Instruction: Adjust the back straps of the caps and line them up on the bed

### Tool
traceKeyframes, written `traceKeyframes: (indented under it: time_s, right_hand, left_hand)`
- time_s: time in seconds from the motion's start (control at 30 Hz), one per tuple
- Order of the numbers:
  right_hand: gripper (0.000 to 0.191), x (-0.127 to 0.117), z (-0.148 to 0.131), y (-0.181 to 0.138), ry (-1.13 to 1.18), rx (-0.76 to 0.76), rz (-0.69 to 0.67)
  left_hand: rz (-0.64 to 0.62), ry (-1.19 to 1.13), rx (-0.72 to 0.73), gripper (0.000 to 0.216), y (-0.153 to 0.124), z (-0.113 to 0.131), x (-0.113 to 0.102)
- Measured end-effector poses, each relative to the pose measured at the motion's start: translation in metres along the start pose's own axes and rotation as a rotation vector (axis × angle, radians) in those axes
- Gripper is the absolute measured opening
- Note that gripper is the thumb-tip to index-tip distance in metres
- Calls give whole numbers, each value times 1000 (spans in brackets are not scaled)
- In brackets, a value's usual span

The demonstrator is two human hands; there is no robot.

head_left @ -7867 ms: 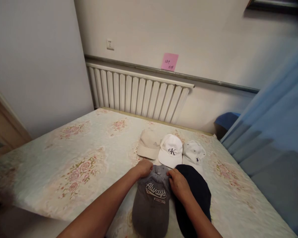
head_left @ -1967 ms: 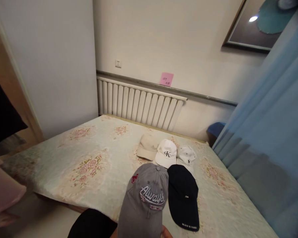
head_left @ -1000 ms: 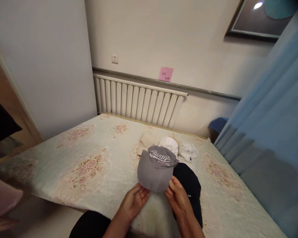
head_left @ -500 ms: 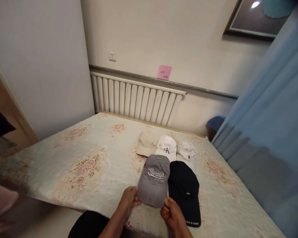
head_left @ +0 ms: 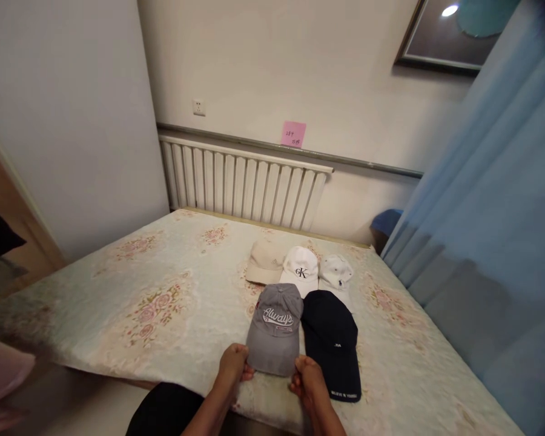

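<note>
Between my hands is a grey baseball cap [head_left: 276, 330] with white "Always" lettering, its brim towards me. My left hand [head_left: 234, 365] pinches the brim's left edge. At the brim's right edge, my right hand [head_left: 307, 376] is closed on it with thumb and fingers. Touching its right side lies a black baseball cap [head_left: 331, 348] with small white lettering on its brim. Behind these two stand a beige cap [head_left: 264, 261], a white cap with "CK" letters [head_left: 300, 266] and a white cap with a small dark logo [head_left: 336, 274], side by side in a row.
The caps lie on a bed with a floral cover [head_left: 186, 339]. A white radiator [head_left: 240, 184] runs along the wall behind. A blue curtain [head_left: 481, 242] hangs at the right. Part of another person, a pink sleeve [head_left: 4, 369], shows at the lower left.
The whole view has shifted slightly, so the caps appear a little further left. My hands keep their hold on the grey cap's brim, which stays beside the black cap.
</note>
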State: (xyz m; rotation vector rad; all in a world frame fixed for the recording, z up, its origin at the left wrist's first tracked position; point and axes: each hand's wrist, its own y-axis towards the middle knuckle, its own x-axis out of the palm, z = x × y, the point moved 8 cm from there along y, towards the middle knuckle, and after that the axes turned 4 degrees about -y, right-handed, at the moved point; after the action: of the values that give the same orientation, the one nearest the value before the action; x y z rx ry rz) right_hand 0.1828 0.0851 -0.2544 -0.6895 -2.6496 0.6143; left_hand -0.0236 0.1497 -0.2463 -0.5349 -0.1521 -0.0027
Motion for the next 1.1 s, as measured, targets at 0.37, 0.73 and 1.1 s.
traceKeyframes:
  time_s: [0.37,0.73,1.1]
  right_hand:
    - [11,0,-4,-7,-61,-67,9]
    - [14,0,-6,-8,-58,-55,-25]
    - [16,2,-9,-13,-55,-55,-43]
  left_hand:
    - [-13,-55,56,6,-8,-3,-9]
    - [-91,-161,16,16,-15,2,-7]
    - [-119,-149,-42,22,-20,4,-9]
